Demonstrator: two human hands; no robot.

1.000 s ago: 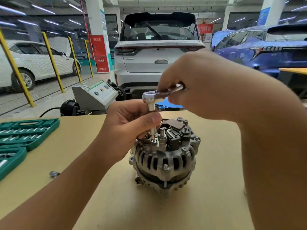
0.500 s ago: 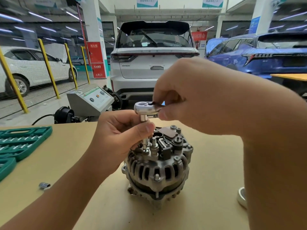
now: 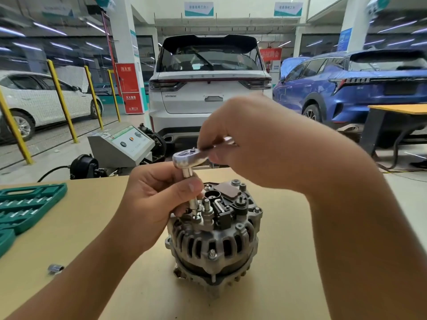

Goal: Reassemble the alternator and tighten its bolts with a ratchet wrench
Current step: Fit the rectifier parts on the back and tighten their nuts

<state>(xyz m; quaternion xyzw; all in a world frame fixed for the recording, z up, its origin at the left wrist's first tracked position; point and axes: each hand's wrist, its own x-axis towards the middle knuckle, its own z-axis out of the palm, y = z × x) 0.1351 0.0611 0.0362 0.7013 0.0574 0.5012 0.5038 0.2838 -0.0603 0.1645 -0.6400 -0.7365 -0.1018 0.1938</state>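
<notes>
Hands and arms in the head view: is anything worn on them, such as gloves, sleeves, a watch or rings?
Nothing visible. The left hand and right hand are ungloved, and both forearms are uncovered to the frame edge. No watch, ring or band shows.

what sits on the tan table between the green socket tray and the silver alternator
In the head view, one loose silver socket and the left forearm cross the tan table between green socket tray and silver alternator.

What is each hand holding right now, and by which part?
Both hold the ratchet wrench: right hand grips its handle, left hand pinches the extension bar below the head, over the alternator.
</notes>
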